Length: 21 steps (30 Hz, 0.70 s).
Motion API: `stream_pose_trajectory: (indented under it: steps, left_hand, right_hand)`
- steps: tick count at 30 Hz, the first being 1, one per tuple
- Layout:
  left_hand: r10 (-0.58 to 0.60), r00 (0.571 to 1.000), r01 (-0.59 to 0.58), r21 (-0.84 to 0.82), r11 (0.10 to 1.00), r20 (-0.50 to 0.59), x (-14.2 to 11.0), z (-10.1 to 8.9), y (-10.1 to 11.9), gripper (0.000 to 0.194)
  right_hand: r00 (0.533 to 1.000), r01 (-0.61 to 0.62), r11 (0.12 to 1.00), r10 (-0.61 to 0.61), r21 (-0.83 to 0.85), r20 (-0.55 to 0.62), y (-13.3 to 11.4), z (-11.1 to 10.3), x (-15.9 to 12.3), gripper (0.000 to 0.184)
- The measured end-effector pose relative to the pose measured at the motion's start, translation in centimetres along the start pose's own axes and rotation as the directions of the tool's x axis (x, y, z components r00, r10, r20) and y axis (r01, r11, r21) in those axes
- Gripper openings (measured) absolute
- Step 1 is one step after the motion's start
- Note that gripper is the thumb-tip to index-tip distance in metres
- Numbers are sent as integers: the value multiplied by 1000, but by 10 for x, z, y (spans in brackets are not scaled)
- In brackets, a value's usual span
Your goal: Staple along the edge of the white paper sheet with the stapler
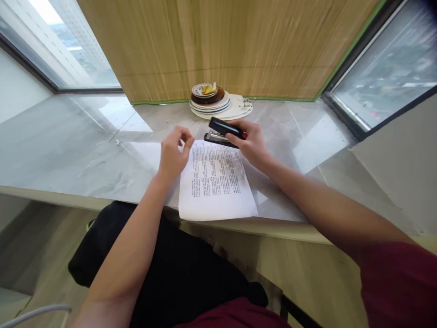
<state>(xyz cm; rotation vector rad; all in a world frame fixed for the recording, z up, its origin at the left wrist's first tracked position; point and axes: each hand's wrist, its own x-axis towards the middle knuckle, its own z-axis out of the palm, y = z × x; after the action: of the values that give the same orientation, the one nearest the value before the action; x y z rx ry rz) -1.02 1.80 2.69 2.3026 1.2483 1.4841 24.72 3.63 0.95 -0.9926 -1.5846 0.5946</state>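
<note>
A black stapler is gripped in my right hand, thumb in front and fingers behind. Its jaws are parted, and it sits over the top edge of a printed sheet of paper. My left hand is closed in a pinch at the sheet's top left corner. Whether there is more than one sheet I cannot tell. The paper lies on the grey marble-look ledge, its lower edge hanging slightly over the front.
Behind the stapler stands a stack of plates with a small yellow wrapper on top. A tan blind hangs at the back, between windows on both sides. The ledge's front edge runs close to my lap.
</note>
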Motion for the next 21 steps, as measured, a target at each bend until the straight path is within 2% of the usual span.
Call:
stream_pose_trajectory:
  steps: [2,3,5,9,11,13,16,18,21]
  left_hand:
    - [108,973,-105,-26,994,202,-6,8,10,5]
    - [159,937,-153,-43,987,311,-9,13,15,3]
    - [246,841,-238,-79,968,482,-16,22,25,9]
    - [330,667,-330,-133,935,667,-30,34,38,37]
    - [318,606,-336,-128,933,729,-33,34,39,46]
    - [264,570,-315,-90,945,778,-34,33,37,45]
    - [167,557,-267,-15,964,814,-31,28,32,42]
    - [147,549,-253,-3,967,823,-29,26,30,42]
    - [160,528,-251,-27,968,834,-28,26,29,40]
  right_hand:
    - [995,-68,997,66,-23,-78,-4,-14,8,24]
    - [992,-102,994,100,-24,-82,-6,-22,12,23]
    - [990,-141,989,140,-43,-14,-11,-39,18,22]
    - [969,-128,979,157,-160,190,-12,-81,13,27]
    - [950,-138,969,187,-203,251,-9,-104,5,29]
    - [915,-114,961,201,-252,351,-5,-126,-1,33]
    - [830,-25,942,207,-335,519,-3,-145,-3,41]
    - [794,11,938,203,-346,573,-7,-146,-4,45]
    - [755,69,950,150,-305,639,-17,-135,-7,47]
